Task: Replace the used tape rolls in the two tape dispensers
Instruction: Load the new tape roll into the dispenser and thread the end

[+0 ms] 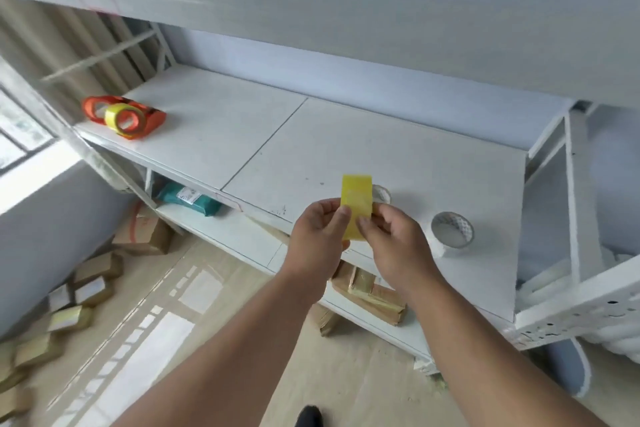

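Note:
A yellow tape roll point(356, 198), seen edge-on, hangs above the front of the white shelf point(346, 135). My left hand point(320, 236) grips its left side and my right hand point(391, 239) pinches its right side. Two orange tape dispensers point(145, 116) lie at the far left of the shelf, the nearer one with a yellow roll point(125, 120) in it. A used roll with a white core point(452, 229) lies flat on the shelf to the right of my hands. Another spent core point(382, 193) peeks out behind the held roll.
A lower shelf holds a teal parcel point(188, 199) and taped brown boxes point(372, 295). Several cardboard boxes point(83, 288) litter the floor at the left. A white metal frame point(578, 204) closes the shelf's right end, and another shelf board point(311, 10) hangs overhead.

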